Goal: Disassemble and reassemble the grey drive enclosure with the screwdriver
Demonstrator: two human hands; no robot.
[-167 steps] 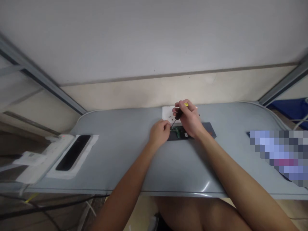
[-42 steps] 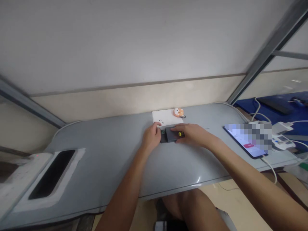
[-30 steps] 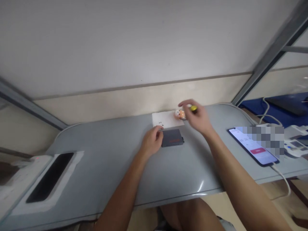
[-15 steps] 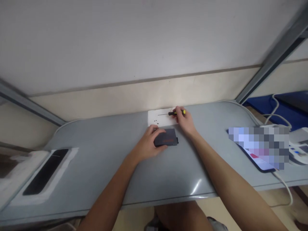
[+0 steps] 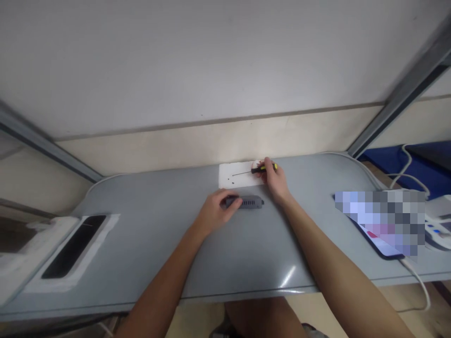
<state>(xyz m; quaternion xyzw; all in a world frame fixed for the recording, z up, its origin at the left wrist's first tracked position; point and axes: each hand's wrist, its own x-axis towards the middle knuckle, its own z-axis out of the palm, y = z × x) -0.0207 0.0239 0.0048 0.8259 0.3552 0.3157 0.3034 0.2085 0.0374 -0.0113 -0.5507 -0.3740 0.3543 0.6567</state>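
My left hand (image 5: 220,210) grips the left end of a dark grey box-shaped device (image 5: 252,202), thumb in front and fingers behind. The device stands on its edge, so a narrow side with a row of slots faces me. In my right hand (image 5: 275,180) is a screwdriver (image 5: 259,170) with a black and yellow handle, its thin shaft pointing left. The shaft's tip is over a white sheet (image 5: 223,176), beside small dark bits (image 5: 233,183) that look like screws. Red marks show on the sheet near my right fingers.
A phone (image 5: 380,239) with a lit, partly blurred screen lies at the right, beside a white power strip (image 5: 437,232) and cables. A black flat slab (image 5: 73,246) rests on white paper at the left. A wall (image 5: 190,141) runs along the table's back edge.
The device has turned from lying with its broad printed face up to standing on edge in my left hand. My right hand holds the screwdriver with its tip now at the small dark bits.
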